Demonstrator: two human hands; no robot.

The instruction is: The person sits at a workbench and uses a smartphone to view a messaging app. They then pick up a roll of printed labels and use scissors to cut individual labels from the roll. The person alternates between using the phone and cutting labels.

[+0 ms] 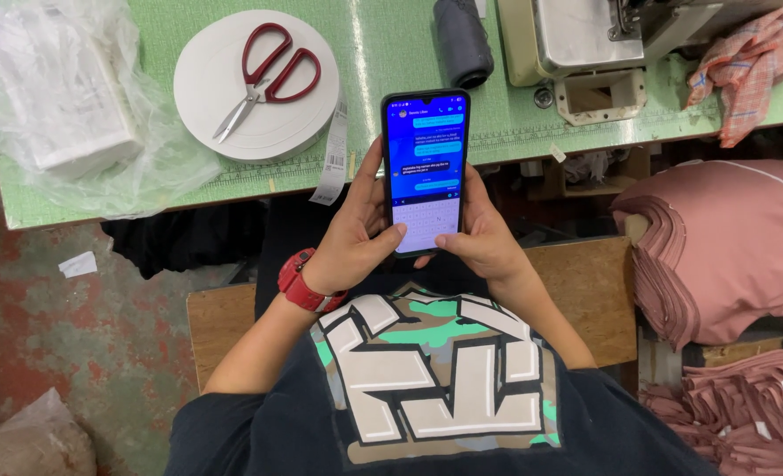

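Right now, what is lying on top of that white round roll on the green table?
Red-handled scissors lie on the white roll, blades closed. The roll hides the table surface beneath it.

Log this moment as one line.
left hand: holds phone | right hand: holds phone | thumbs on screen keyboard | scissors on white disc

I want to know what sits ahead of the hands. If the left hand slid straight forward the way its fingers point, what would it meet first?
Probably the green table's near edge, by the hanging label strip; left hand holds the phone. Depth is unclear.
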